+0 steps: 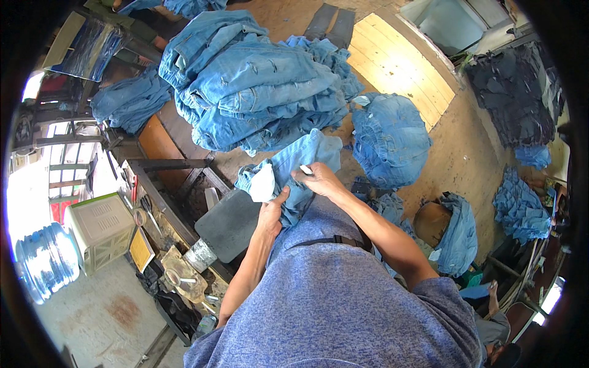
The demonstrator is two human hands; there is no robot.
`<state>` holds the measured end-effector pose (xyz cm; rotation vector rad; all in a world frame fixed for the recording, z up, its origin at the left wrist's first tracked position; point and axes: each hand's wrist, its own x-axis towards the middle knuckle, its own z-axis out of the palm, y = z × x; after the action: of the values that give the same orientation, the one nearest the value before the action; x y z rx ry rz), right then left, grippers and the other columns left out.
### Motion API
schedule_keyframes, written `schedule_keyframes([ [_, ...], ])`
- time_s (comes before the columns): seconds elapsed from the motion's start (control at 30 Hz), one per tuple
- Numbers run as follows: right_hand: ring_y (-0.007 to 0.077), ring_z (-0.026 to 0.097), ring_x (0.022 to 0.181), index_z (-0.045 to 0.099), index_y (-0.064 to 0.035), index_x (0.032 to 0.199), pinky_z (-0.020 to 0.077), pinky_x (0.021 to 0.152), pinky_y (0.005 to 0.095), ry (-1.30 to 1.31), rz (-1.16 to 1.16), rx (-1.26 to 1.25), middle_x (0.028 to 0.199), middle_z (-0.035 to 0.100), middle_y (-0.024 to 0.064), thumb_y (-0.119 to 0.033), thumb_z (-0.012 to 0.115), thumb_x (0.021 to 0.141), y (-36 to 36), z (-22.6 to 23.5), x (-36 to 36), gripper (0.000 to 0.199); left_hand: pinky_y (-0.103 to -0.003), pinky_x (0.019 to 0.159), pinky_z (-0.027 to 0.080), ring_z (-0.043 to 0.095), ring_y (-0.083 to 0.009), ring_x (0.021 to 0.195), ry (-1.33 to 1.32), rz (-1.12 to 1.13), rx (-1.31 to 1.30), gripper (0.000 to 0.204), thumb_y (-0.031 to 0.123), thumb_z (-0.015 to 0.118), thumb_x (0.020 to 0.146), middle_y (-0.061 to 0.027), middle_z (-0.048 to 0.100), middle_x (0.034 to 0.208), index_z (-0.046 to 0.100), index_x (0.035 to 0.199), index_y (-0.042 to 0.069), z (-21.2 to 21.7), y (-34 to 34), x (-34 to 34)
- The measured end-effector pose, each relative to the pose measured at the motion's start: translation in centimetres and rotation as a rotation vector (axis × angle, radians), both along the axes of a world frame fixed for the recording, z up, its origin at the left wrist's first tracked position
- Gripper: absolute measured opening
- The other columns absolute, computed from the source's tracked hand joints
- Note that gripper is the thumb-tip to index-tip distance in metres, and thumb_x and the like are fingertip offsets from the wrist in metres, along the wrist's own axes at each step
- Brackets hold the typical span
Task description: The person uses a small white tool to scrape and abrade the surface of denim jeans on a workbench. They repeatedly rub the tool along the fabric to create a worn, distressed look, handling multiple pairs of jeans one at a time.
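A blue denim garment lies bunched across my lap, with a white cloth patch showing at its left side. My left hand is closed on the garment just below this patch, its thumb on top. Over the right part of the denim is my right hand, pinching a short white stick that looks like chalk. Beyond the garment rises a large heap of folded blue jeans.
A round denim bundle sits on the floor at right. Left of me, a padded black board adjoins a worktable with scissors. Further left are a beige plastic box and a water jug. At lower right, another person's foot shows.
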<state>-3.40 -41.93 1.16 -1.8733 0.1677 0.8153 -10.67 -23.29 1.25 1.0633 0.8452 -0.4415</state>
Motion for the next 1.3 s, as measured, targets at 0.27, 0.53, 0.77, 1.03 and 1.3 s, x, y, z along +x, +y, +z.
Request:
schedule_keyframes([
  [0.27,0.0126,0.049,0.068,0.073,-0.0011,0.088,0.0413,0.063,0.0372,-0.006,-0.032,-0.016,0.071,0.058,0.0019,-0.038,0.077,0.097,0.0,-0.9,0.0,0.039,-0.042,0.106,0.051,0.064,-0.0269,0.123,-0.014,-0.030,0.001,0.060,0.022,0.085,0.093,-0.0125,0.067,0.136,0.057,0.142,0.001,-0.9,0.6,-0.6],
  [0.53,0.0162,0.054,0.070,0.073,0.0013,0.091,0.0437,0.066,0.0386,0.012,0.011,0.006,0.074,0.064,0.0072,-0.037,0.076,0.097,-0.1,-1.4,-0.2,0.039,-0.042,0.107,0.050,0.064,-0.0267,0.125,-0.020,-0.059,0.065,0.059,0.022,0.083,0.094,-0.0121,0.067,0.137,0.057,0.143,0.001,-1.7,0.6,-0.6],
  [0.77,0.0231,0.063,0.066,0.075,0.0026,0.098,0.0480,0.065,0.0436,-0.031,0.066,-0.057,0.074,0.068,0.0142,-0.040,0.076,0.095,-0.1,-2.1,-0.1,0.043,-0.041,0.100,0.055,0.069,-0.0272,0.115,-0.081,-0.037,-0.011,0.052,0.019,0.081,0.096,-0.0114,0.070,0.131,0.060,0.140,0.001,-2.1,0.9,-0.8],
  [1.03,0.0315,0.075,0.082,0.078,0.0011,0.101,0.0555,0.074,0.0427,-0.040,0.076,-0.144,0.090,0.077,0.0217,-0.042,0.081,0.086,-0.1,-0.8,1.2,0.046,-0.042,0.105,0.051,0.064,-0.0254,0.121,-0.052,-0.046,0.062,0.055,0.018,0.082,0.094,-0.0107,0.067,0.134,0.059,0.141,0.001,-1.1,0.9,-0.6],
  [1.3,0.0293,0.073,0.075,0.078,0.0030,0.093,0.0546,0.069,0.0417,0.005,0.043,-0.162,0.082,0.075,0.0192,-0.042,0.083,0.076,0.3,0.3,1.7,0.048,-0.039,0.116,0.038,0.049,-0.0269,0.136,-0.103,-0.143,-0.055,0.079,0.023,0.085,0.092,-0.0122,0.053,0.150,0.044,0.155,0.001,-1.7,1.5,-0.5],
])
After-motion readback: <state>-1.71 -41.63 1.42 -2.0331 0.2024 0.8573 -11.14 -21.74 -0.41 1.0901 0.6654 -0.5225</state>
